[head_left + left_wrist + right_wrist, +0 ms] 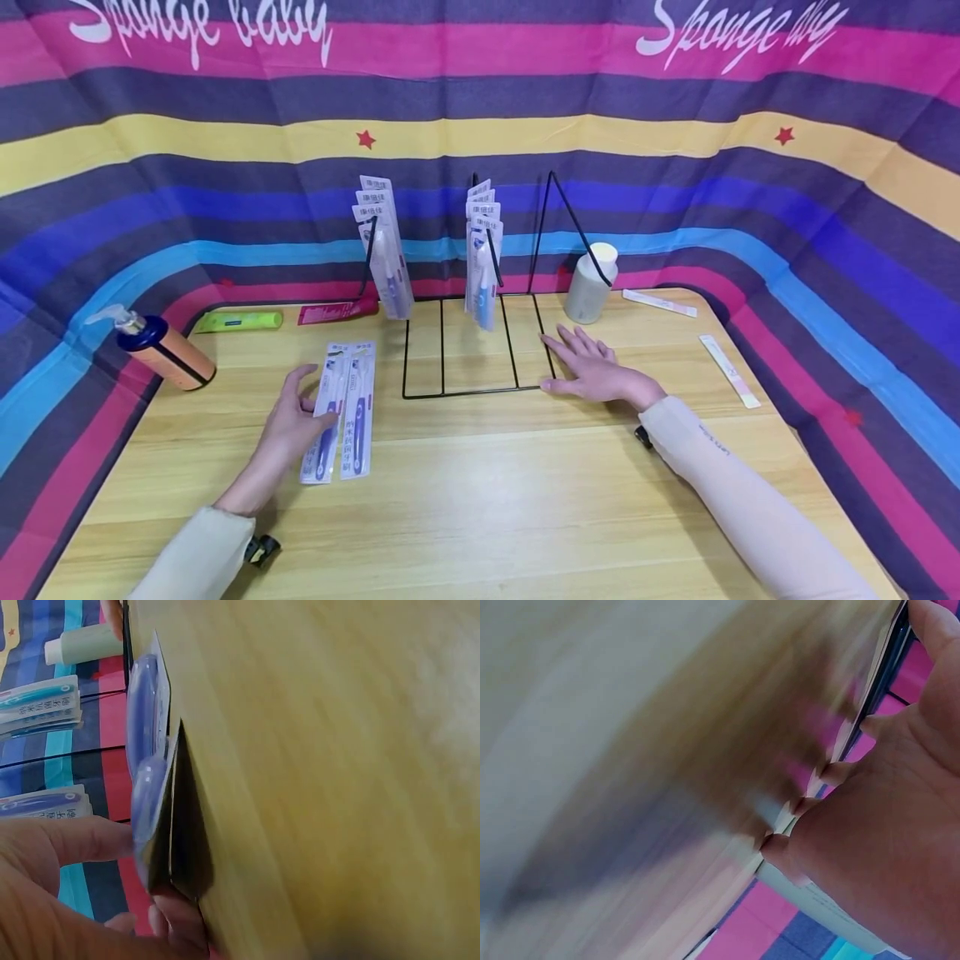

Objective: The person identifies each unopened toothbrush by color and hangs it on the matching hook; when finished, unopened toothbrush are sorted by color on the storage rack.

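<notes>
Two purple toothbrushes in blister packs lie side by side left of the black wire rack (461,393). My left hand (288,427) pinches the left toothbrush pack (323,458). In the left wrist view its thumb (97,838) lies on the plastic front and other fingers are behind the card, whose edge is tilted off the table. Close by is the other toothbrush pack (357,437), which the hand does not grip. My right hand (592,368) rests with spread fingers on the table at the rack's right end, thumb by the front corner and holding nothing.
Packed toothbrushes hang on the rack's left hook (387,267) and middle hook (483,275); the right hook is bare. A white bottle (588,287) stands behind my right hand. Around are a pump bottle (168,354), green tube (238,321), red tube (337,311) and two sachets (729,371).
</notes>
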`<state>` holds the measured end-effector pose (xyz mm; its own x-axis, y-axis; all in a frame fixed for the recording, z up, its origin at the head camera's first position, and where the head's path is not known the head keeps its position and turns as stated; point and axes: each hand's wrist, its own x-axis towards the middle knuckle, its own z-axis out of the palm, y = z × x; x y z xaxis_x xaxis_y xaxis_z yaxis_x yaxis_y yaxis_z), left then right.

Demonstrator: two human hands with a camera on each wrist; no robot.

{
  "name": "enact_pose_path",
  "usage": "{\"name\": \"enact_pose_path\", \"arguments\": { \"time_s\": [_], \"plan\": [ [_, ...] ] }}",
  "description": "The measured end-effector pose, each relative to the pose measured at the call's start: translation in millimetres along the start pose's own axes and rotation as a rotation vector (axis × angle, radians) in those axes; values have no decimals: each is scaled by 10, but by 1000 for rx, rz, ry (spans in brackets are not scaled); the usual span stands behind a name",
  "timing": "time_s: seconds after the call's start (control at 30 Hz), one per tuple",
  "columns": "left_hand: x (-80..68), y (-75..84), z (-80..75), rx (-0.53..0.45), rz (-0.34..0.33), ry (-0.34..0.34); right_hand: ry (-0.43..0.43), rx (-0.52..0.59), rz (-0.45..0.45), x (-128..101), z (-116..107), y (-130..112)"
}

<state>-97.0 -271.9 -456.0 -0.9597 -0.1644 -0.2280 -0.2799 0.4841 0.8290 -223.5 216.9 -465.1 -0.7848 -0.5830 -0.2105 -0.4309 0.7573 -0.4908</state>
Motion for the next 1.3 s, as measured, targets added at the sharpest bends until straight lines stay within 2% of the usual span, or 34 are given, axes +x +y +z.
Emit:
{"name": "enact_pose_path", "arguments": {
  "time_s": [0.23, 0.33, 0.53, 0.73, 0.83, 0.97, 1.1, 1.3],
  "plan": [
    [-14, 3, -14, -28, -22, -23, -19, -27, 21, 2, 0, -3],
    [-21, -3, -35, -59, -35, -5, -21, -29, 21, 3, 2, -1],
    [-49, 19, -71, -142, -12, 104, -7, -4, 9, 3, 16, 42],
    [-92, 136, -57, -255, 90, 234, 11, 13, -4, 16, 52, 112],
    [-130, 216, -22, -299, 141, 284, 6, 24, -4, 7, 31, 64],
    [-200, 327, 47, -340, 274, 359, 0, 13, 4, -10, 3, -2],
    [-271, 416, 112, -362, 482, 409, -4, -11, 19, -17, -9, -28],
    [-371, 525, 208, -378, 804, 445, -2, -11, 17, -10, 2, -9]
  ]
}}
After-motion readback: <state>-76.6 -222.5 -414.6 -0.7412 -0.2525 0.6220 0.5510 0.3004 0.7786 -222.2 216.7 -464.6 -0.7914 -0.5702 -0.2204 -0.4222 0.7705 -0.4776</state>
